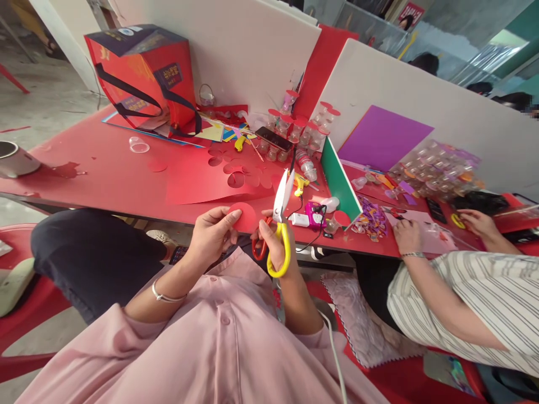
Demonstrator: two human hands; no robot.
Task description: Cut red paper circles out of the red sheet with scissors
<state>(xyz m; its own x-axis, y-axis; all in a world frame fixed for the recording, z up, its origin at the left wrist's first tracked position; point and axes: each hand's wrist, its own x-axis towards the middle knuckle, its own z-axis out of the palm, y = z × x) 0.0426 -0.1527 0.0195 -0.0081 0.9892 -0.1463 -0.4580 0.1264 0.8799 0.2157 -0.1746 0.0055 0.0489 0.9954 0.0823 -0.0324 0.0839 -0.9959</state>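
Observation:
Between the thumb and fingers of my left hand [217, 230] is a red paper circle [243, 217], held just off the front edge of the table. My right hand [273, 241] has the scissors [281, 210], one handle loop yellow and the other red. Their blades point up and away from me, slightly parted, and cut nothing. My right fingertips are close to the circle's right edge; whether they touch it I cannot tell. Beyond my hands lies a red paper sheet [193, 182] with round holes cut in it. A loose red circle [157, 165] rests to its left.
A red gift bag [138, 78] stands at the back left. Several small clear cups with red tops [297, 132], a phone [273, 138] and a yellow glue gun [300, 184] lie ahead. A green divider [340, 182] separates a co-worker's place, with the co-worker's hands [408, 235] at the right.

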